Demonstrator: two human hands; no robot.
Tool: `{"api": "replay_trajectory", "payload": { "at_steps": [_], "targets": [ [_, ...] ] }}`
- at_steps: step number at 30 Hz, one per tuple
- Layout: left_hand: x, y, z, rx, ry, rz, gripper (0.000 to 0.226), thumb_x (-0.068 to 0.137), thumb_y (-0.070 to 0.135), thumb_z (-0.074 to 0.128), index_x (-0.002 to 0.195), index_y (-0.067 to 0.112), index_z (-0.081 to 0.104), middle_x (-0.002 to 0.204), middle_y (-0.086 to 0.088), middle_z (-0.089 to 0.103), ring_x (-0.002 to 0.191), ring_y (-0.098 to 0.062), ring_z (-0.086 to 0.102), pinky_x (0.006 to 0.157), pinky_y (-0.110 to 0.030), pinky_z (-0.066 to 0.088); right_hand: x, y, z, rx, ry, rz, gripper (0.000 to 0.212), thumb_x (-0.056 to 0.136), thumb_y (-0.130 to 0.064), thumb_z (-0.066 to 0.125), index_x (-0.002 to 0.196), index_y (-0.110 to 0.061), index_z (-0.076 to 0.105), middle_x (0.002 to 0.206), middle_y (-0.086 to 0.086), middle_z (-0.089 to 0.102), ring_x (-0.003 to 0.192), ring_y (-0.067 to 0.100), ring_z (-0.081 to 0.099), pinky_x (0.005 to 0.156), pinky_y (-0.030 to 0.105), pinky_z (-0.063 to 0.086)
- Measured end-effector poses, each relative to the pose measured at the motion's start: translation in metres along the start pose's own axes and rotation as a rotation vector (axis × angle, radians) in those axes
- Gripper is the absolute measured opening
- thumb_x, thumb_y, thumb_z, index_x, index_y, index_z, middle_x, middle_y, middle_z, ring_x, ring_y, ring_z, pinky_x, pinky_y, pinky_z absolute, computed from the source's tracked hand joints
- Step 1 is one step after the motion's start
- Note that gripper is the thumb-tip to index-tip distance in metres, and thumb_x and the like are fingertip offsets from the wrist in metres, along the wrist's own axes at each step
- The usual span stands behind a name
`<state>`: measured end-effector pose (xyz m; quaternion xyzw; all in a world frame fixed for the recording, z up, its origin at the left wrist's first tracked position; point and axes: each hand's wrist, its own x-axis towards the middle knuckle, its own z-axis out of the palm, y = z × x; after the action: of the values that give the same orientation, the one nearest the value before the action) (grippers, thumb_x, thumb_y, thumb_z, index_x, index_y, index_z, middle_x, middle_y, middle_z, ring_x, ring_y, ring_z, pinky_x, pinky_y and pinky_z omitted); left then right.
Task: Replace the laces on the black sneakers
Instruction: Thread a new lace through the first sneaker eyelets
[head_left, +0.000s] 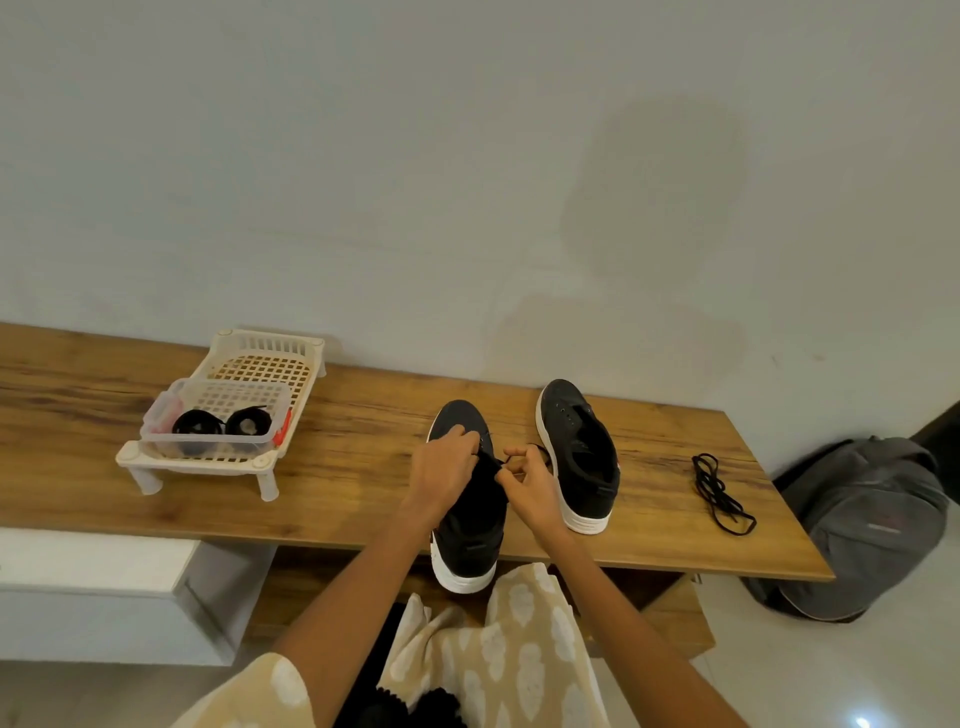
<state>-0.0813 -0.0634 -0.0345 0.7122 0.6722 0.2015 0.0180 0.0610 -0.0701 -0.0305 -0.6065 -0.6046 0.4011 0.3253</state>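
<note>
Black sneaker in hand: the near sneaker (470, 499) lies at lower centre of the frame, heel overhanging the near edge of the wooden bench (337, 467), toe towards the wall.
Long axis: runs from lower centre up and slightly left, almost in line with the person's forearms.
Left hand: the left hand (444, 470) rests curled over the eyelet area, fingers bent down onto the upper; it seems to pinch the lace or the tongue, though which cannot be made out.
Right hand: the right hand (530, 480) sits just right of the same sneaker, thumb and forefinger pinched together on a thin black lace end (503, 464).
Key relation: the lace end lies between the two hands, just right of the eyelet rows, so any pull would go rightwards, across the sneaker's axis; the right hand is the nearer to that end.
Step, as a judgement: unlacing or threading at the middle eyelets; direction unclear.
Second sneaker: the other sneaker (582, 457) stands right of centre, parallel, eyelets bare.
Loose lace: a black lace (719, 491) lies coiled further right on the bench.
Spare laces: two dark rolls (221, 423) sit in a clear box (156, 421) on a cream rack (130, 452), left of centre.
Backpack: a grey backpack (872, 525) lies at the right edge.
</note>
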Motion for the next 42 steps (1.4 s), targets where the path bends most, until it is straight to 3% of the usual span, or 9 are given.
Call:
{"api": "replay_trajectory", "payload": {
  "at_steps": [10, 14, 18, 24, 27, 33, 37, 39, 42],
  "targets": [
    [0.008, -0.013, 0.012, -0.863, 0.044, -0.686, 0.028, 0.092, 0.041, 0.054, 0.078, 0.018, 0.058, 0.075, 0.0, 0.062, 0.072, -0.019, 0.059, 0.06, -0.03, 0.041, 0.004, -0.015, 0.001, -0.313, -0.107, -0.177, 0.035, 0.088, -0.02, 0.057, 0.123, -0.025, 0.056, 0.083, -0.01, 0.058, 0.08, 0.007, 0.057, 0.075, 0.024, 0.049],
    [0.009, -0.01, 0.011, -1.018, 0.018, -0.684, 0.038, 0.091, 0.038, 0.057, 0.061, 0.015, 0.053, 0.059, 0.0, 0.051, 0.06, -0.017, 0.047, 0.058, -0.03, 0.034, 0.018, -0.028, 0.001, -0.564, -0.15, -0.304, 0.028, 0.09, -0.033, 0.058, 0.116, -0.023, 0.063, 0.096, -0.004, 0.063, 0.083, 0.011, 0.055, 0.064, 0.022, 0.042],
    [0.007, -0.012, 0.011, -1.023, 0.03, -0.632, 0.026, 0.091, 0.027, 0.059, 0.071, 0.011, 0.056, 0.067, 0.0, 0.053, 0.07, -0.017, 0.052, 0.062, -0.03, 0.038, 0.028, -0.038, 0.007, -0.801, -0.161, -0.417, 0.022, 0.091, -0.03, 0.057, 0.106, -0.02, 0.068, 0.104, -0.001, 0.065, 0.088, 0.017, 0.062, 0.069, 0.029, 0.049],
    [-0.008, -0.021, 0.008, -1.157, -0.099, -0.419, 0.017, 0.094, 0.012, 0.055, 0.099, 0.017, 0.07, 0.099, 0.003, 0.067, 0.097, -0.01, 0.06, 0.084, -0.022, 0.048, 0.053, -0.078, 0.0, -0.793, -0.221, -0.299, 0.026, 0.082, -0.024, 0.061, 0.069, -0.004, 0.069, 0.064, 0.004, 0.063, 0.059, 0.018, 0.056, 0.057, 0.031, 0.045],
    [-0.01, -0.027, 0.009, -1.151, -0.148, -0.349, 0.015, 0.089, 0.016, 0.063, 0.101, 0.022, 0.07, 0.106, 0.004, 0.066, 0.101, -0.007, 0.059, 0.084, -0.017, 0.046, 0.067, -0.106, -0.002, -0.636, -0.231, -0.236, 0.037, 0.078, -0.022, 0.067, 0.049, -0.012, 0.046, 0.048, 0.0, 0.039, 0.046, 0.014, 0.035, 0.047, 0.025, 0.029],
    [0.002, -0.016, 0.01, -1.115, -0.082, -0.457, 0.004, 0.083, 0.023, 0.071, 0.085, 0.021, 0.071, 0.088, 0.005, 0.069, 0.095, -0.015, 0.063, 0.086, -0.028, 0.05, 0.07, -0.101, 0.009, -0.395, -0.299, -0.129, 0.026, 0.084, -0.028, 0.069, 0.084, -0.002, 0.071, 0.075, 0.008, 0.067, 0.067, 0.015, 0.059, 0.069, 0.031, 0.053],
    [-0.003, -0.016, 0.003, -1.385, -0.163, -0.602, 0.012, 0.093, 0.022, 0.057, 0.091, 0.014, 0.066, 0.097, -0.005, 0.067, 0.096, -0.019, 0.062, 0.08, -0.027, 0.049, 0.066, -0.076, 0.001, -0.29, -0.355, -0.114, 0.023, 0.094, -0.034, 0.056, 0.088, -0.013, 0.063, 0.071, -0.008, 0.056, 0.074, 0.012, 0.058, 0.073, 0.026, 0.049],
    [-0.006, -0.017, -0.001, -1.595, -0.135, -0.684, 0.014, 0.096, 0.018, 0.051, 0.086, 0.014, 0.06, 0.09, -0.003, 0.064, 0.087, -0.015, 0.06, 0.072, -0.024, 0.047, 0.061, -0.064, -0.008, -0.371, -0.415, -0.137, 0.027, 0.096, -0.031, 0.053, 0.112, -0.011, 0.063, 0.089, -0.004, 0.063, 0.079, 0.01, 0.058, 0.074, 0.022, 0.048],
    [-0.003, -0.018, -0.002, -1.709, -0.062, -0.694, 0.012, 0.094, 0.018, 0.054, 0.084, 0.017, 0.059, 0.089, -0.001, 0.063, 0.092, -0.019, 0.058, 0.084, -0.03, 0.047, 0.05, -0.047, -0.015, -0.542, -0.517, -0.259, 0.03, 0.095, -0.024, 0.056, 0.121, -0.01, 0.062, 0.118, 0.003, 0.062, 0.103, 0.016, 0.056, 0.09, 0.029, 0.044]
  ]
}}
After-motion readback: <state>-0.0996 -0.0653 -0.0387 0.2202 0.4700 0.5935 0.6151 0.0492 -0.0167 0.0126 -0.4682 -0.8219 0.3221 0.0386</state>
